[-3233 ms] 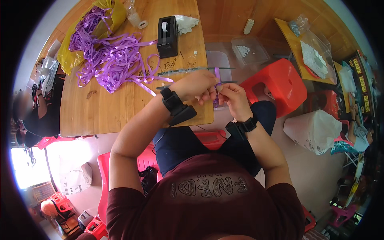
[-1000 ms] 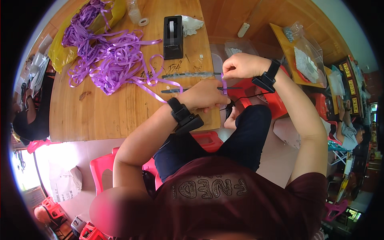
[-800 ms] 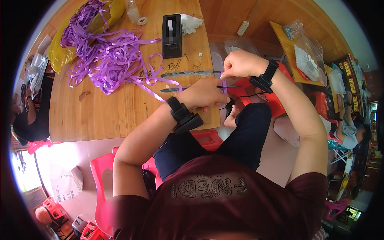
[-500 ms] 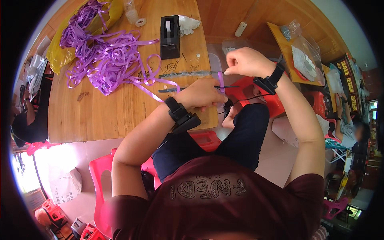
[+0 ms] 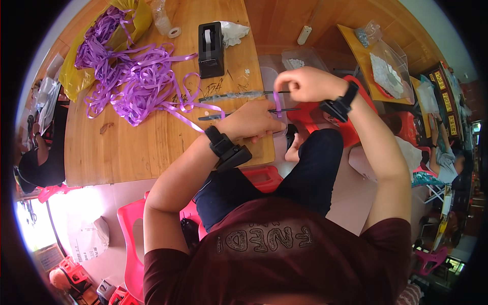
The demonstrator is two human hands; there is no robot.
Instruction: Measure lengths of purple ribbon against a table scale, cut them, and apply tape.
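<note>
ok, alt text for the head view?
A person's bare left hand and right hand flank a narrow purple ribbon strip spanning two thin dark rods that overhang a brown wooden table; tangled purple ribbon and a black tape dispenser sit on it.

Red stool [image 5: 351,133] near a white sack [image 5: 362,161]

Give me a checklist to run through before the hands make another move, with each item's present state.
1. Purple ribbon band spans both rods: ok.
2. Upper rod fixed to the table: looks ok, clear tape lies along it.
3. Left hand gripping ribbon: cannot tell, the back of the hand hides it.
4. Right hand gripping ribbon: cannot tell, its fingers are curled near the upper rod's tip.
5. Ribbon heap untangled: not ok, it lies in loose loops.
6. Tape dispenser clear of both rods: ok.
</note>
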